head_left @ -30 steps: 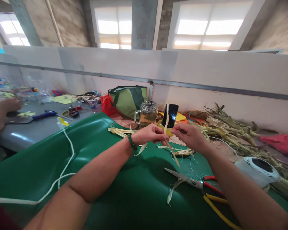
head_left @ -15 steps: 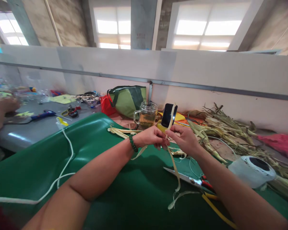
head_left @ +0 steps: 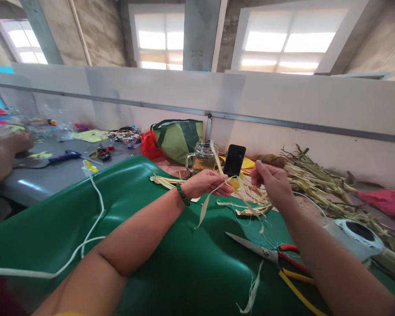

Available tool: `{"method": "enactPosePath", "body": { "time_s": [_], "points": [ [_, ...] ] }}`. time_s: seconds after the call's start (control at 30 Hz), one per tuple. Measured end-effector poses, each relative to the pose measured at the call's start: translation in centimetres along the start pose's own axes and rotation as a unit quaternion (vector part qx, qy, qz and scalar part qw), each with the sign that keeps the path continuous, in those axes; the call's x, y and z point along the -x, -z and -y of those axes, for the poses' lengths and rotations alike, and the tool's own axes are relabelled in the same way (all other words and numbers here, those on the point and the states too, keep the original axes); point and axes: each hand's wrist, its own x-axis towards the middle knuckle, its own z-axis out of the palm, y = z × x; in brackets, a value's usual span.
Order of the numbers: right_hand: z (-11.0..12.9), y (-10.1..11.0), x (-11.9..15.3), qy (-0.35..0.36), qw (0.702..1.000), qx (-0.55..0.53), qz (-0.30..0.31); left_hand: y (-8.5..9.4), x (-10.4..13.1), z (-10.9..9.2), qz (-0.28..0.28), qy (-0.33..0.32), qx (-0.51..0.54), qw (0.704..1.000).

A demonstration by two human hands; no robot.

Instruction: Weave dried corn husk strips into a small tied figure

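My left hand (head_left: 209, 183), with a green bead bracelet (head_left: 183, 194) at the wrist, pinches pale dry husk strips (head_left: 216, 158). One strip end rises above the fingers and others dangle below. To its right, my right hand (head_left: 270, 181) is raised apart from it with thumb and fingers pressed together; what they hold, if anything, is too small to make out. Scissors (head_left: 265, 252) with red and yellow handles lie on the green sheet (head_left: 191, 263) below my right forearm. A loose husk scrap (head_left: 253, 289) lies nearer the front.
A glass mug (head_left: 204, 159) and upright phone (head_left: 234, 160) stand behind my hands. Dry husks (head_left: 322, 175) and a white-wrapped roll (head_left: 355, 239) lie right. A white cord (head_left: 97, 219) crosses the sheet. Another person's hand (head_left: 18, 142) is at the far left.
My right hand has moved right, away from my left hand and the strips. My left hand has opened out somewhat, and the strips have shifted. The view has shifted slightly.
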Motion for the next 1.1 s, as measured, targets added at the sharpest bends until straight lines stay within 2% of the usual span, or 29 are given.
{"method": "enactPosePath", "body": {
  "time_s": [0.13, 0.23, 0.43, 0.53, 0.63, 0.73, 0.87, 1.0, 1.07, 1.1],
  "points": [
    [0.8, -1.0, 1.3, 0.062, 0.969, 0.186, 0.149, 0.2, 0.1, -0.3, -0.024, -0.007, 0.019, 0.999],
    [1.1, -1.4, 1.5, 0.063, 0.956, 0.199, 0.207, 0.2, 0.3, -0.5, -0.035, -0.016, 0.006, 0.999],
    [1.6, -1.3, 1.5, -0.011, 0.96, 0.165, 0.224, 0.0, 0.3, -0.5, -0.057, -0.073, -0.053, 0.994],
    [2.0, -1.2, 1.6, -0.004, 0.958, 0.188, 0.218, 0.2, 0.1, -0.3, -0.079, -0.092, -0.097, 0.988],
    [2.4, -1.1, 1.7, 0.009, 0.952, 0.211, 0.223, 0.4, 0.1, -0.3, -0.073, -0.088, -0.128, 0.985],
    [2.2, -0.7, 1.4, 0.004, 0.948, 0.209, 0.241, 0.5, 0.2, -0.4, -0.065, -0.076, -0.121, 0.988],
    [1.4, 0.2, 0.7, -0.048, 0.95, 0.153, 0.27, 0.4, 0.1, -0.4, -0.074, -0.07, -0.058, 0.993],
    [1.2, 1.2, 0.1, -0.08, 0.941, 0.107, 0.312, 0.5, -0.5, -0.2, -0.143, -0.117, -0.029, 0.982],
    [1.2, 1.2, 0.1, -0.067, 0.932, 0.119, 0.335, 0.7, -0.9, -0.1, -0.192, -0.148, -0.017, 0.97],
    [1.2, 1.1, 0.1, -0.047, 0.938, 0.136, 0.316, 0.9, -1.1, -0.1, -0.213, -0.157, -0.001, 0.964]
  ]
}}
